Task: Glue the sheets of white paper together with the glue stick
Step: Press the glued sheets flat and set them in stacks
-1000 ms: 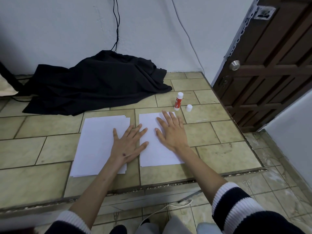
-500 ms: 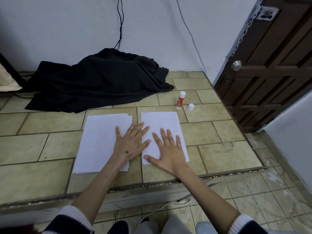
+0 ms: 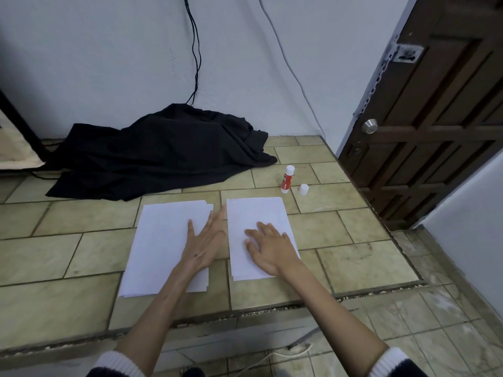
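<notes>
Beyond paper sheets [image 3: 255, 221], uncapped glue stick [image 3: 287, 178].

Tiled floor [image 3: 81, 248]: 2 paper stacks [image 3: 163, 240], glue stick [image 3: 286, 178], cloth [image 3: 163, 153].

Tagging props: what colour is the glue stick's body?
Red, with a white top, on the glue stick; head view.

Right hand [image 3: 270, 250] drawn back down the right-hand sheet [image 3: 255, 213] toward its near edge, left hand's [image 3: 202, 242] fingers now closed together.
</notes>
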